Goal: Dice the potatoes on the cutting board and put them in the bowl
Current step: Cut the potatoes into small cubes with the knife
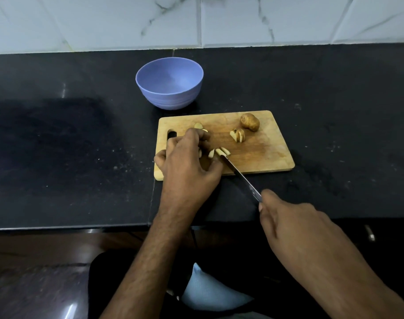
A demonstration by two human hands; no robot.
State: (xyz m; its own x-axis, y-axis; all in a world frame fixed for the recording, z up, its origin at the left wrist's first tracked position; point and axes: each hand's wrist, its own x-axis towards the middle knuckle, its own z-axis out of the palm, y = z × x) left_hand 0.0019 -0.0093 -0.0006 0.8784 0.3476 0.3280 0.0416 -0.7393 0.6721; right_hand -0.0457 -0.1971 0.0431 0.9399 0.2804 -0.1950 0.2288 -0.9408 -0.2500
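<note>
I see my left hand (187, 162) arched over the cutting board (260, 153), its fingers (202, 134) curled down on cut potato pieces (220, 152) lying just right of them. My right hand (290, 224) is closed round the knife (240, 176), its tip touching those pieces. A whole potato (250, 122) sits at the far edge; the bowl (169, 82) stands on the table (81, 139) beyond.

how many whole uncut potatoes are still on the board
1. The whole potato sits at the far right corner of the cutting board, beside a sliced potato piece. The left hand covers part of the board, so more could be hidden.
</note>
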